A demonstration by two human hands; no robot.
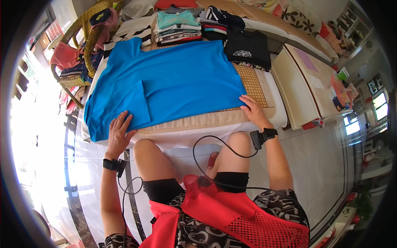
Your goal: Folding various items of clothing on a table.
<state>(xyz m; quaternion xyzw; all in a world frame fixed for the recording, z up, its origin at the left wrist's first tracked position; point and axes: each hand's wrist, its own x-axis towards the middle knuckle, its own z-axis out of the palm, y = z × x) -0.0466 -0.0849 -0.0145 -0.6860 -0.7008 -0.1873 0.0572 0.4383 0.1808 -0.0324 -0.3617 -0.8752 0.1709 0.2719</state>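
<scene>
A blue T-shirt point(189, 73) lies spread sideways across a low padded seat with a woven mat, one sleeve folded over at the lower left. On that near left part rests my left hand point(119, 133), palm down with its fingers apart. My right hand point(255, 112) touches the shirt's near right corner with its fingertips, the thumb beside the edge. Neither hand visibly grips the cloth. Beyond the shirt stands a stack of folded clothes point(178, 29), a mint-green piece on top. A folded black shirt point(248, 46) with a pale print lies to its right.
A wicker chair point(90, 62) draped with clothes stands at the left. To the right is a cream cabinet point(302, 83) bearing several items. The woven mat point(252, 83) shows beside the shirt. Black cables point(198, 164) run from both wrist straps across my lap.
</scene>
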